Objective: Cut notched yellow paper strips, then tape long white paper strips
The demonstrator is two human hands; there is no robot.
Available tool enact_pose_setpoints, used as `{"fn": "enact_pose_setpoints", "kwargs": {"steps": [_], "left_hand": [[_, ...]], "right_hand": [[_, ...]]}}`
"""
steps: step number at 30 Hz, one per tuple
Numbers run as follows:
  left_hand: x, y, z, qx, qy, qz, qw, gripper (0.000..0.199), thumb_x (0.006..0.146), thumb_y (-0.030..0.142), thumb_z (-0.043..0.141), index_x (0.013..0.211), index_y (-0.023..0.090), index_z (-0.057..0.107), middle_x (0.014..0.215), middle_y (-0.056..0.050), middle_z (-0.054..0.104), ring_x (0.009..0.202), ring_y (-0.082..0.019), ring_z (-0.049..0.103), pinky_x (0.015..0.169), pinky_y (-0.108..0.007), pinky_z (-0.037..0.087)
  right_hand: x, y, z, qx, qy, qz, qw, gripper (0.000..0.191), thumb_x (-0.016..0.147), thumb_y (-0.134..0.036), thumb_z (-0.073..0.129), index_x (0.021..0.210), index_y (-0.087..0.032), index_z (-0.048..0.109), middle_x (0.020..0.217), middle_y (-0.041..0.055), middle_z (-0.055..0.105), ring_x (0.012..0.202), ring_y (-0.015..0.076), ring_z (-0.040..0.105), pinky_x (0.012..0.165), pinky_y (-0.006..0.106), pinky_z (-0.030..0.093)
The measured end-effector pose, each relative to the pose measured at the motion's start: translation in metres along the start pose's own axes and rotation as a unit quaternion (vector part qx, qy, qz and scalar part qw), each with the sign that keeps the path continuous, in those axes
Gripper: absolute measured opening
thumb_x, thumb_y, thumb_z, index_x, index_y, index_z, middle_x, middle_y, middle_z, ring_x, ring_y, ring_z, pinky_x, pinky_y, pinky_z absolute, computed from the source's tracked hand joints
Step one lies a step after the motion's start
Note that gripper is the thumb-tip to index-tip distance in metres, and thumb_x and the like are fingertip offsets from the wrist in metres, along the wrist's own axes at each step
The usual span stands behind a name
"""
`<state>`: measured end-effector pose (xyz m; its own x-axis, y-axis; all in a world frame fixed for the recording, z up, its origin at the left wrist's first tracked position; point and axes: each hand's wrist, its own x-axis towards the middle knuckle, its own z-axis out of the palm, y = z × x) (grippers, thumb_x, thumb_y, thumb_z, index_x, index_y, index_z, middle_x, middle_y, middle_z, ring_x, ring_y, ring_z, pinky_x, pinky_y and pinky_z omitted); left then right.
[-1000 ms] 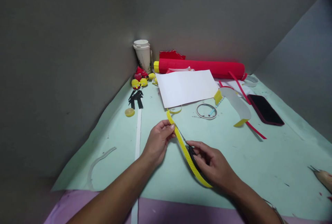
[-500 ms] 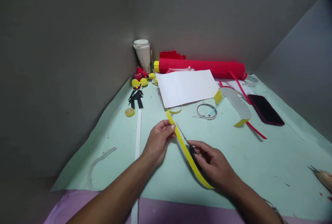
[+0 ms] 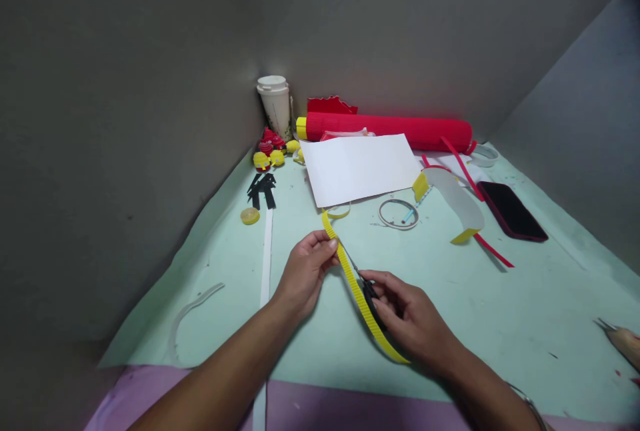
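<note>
Scissors had shifted closer against the yellow corrugated strip, lining its edge; right hand curled around them, left hand pinched the strip.

A pale green sheet overlies a purple surface. On the sheet lie a smartphone, a white ring, a yellow disc, black strips and a curled grey strip; a long white strip runs onto the purple.
</note>
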<state>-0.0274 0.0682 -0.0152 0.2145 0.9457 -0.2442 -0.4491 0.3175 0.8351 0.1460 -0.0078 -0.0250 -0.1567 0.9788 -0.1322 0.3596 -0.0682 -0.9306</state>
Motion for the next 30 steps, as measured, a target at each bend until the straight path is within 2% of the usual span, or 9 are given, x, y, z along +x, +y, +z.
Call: {"fn": "enact_pose_setpoints", "kwargs": {"steps": [9,19,26,30], "left_hand": [[-0.001,-0.0009,0.0004,0.008,-0.008,-0.002,1.0,0.016,0.078,0.021,0.071,0.087,0.013,0.061,0.074,0.001,0.058,0.064,-0.008,0.05,0.067,-0.022,0.043],[-0.0023,-0.0014,0.0002,0.006,-0.004,-0.005,1.0,0.017,0.076,0.023,0.073,0.085,0.013,0.061,0.075,0.0,0.059,0.064,-0.008,0.051,0.066,-0.022,0.043],[-0.0001,-0.0034,-0.0034,0.0,-0.011,-0.008,1.0,0.018,0.077,0.024,0.072,0.089,0.013,0.065,0.082,-0.003,0.062,0.068,-0.009,0.052,0.068,-0.023,0.043],[-0.0003,-0.0034,-0.0041,-0.001,-0.031,-0.006,1.0,0.02,0.08,0.025,0.069,0.096,0.013,0.068,0.079,-0.002,0.061,0.066,-0.008,0.05,0.066,-0.022,0.041]], "right_hand": [[-0.002,0.002,-0.0013,-0.006,0.0,-0.018,1.0,0.04,0.085,-0.024,0.052,0.124,-0.018,0.058,0.087,0.0017,0.058,0.071,0.0132,0.054,0.064,0.024,0.044],[-0.0017,0.0041,0.0004,0.004,-0.003,-0.022,1.0,0.038,0.086,-0.023,0.053,0.123,-0.019,0.058,0.081,-0.0003,0.055,0.067,0.0124,0.05,0.061,0.024,0.041],[0.0015,0.0047,-0.0025,0.135,0.017,0.031,0.99,0.035,0.09,-0.032,0.053,0.123,-0.019,0.055,0.08,-0.0006,0.057,0.065,0.0116,0.053,0.061,0.025,0.043],[0.004,0.0017,-0.0037,0.174,0.033,0.046,0.983,0.037,0.09,-0.036,0.055,0.121,-0.017,0.054,0.074,-0.002,0.057,0.062,0.0113,0.055,0.061,0.026,0.045]]}}
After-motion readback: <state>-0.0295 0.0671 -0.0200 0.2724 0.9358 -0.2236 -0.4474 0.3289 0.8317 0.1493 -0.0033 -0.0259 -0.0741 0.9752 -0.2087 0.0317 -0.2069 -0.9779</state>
